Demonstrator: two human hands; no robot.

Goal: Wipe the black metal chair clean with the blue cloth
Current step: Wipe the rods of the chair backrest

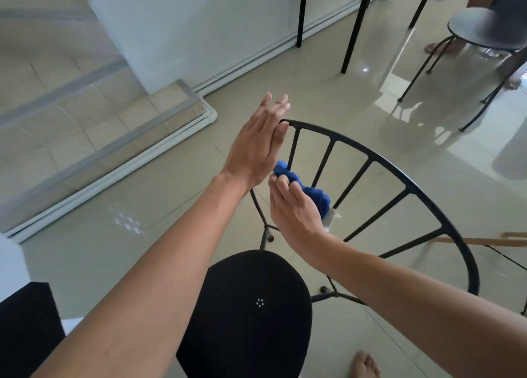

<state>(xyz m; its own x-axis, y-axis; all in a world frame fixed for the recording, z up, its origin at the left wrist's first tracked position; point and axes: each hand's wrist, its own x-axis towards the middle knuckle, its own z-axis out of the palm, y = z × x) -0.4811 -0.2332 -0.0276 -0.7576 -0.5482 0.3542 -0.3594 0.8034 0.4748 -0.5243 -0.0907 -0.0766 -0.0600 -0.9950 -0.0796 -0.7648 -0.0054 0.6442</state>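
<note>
The black metal chair (373, 161) stands below me, with a round black seat (251, 306) and a curved backrest rail on thin spokes. My right hand (293, 206) grips the bunched blue cloth (308, 189) against the lower part of the leftmost spokes. My left hand (256, 144) is held up flat, fingers straight, with its thumb touching the left end of the backrest rail.
A second black chair (484, 30) stands at the far right, with another person's legs behind it. Black table legs (356, 27) rise at the top. A tiled step (114, 138) lies to the left. My bare foot (366, 365) is at the bottom.
</note>
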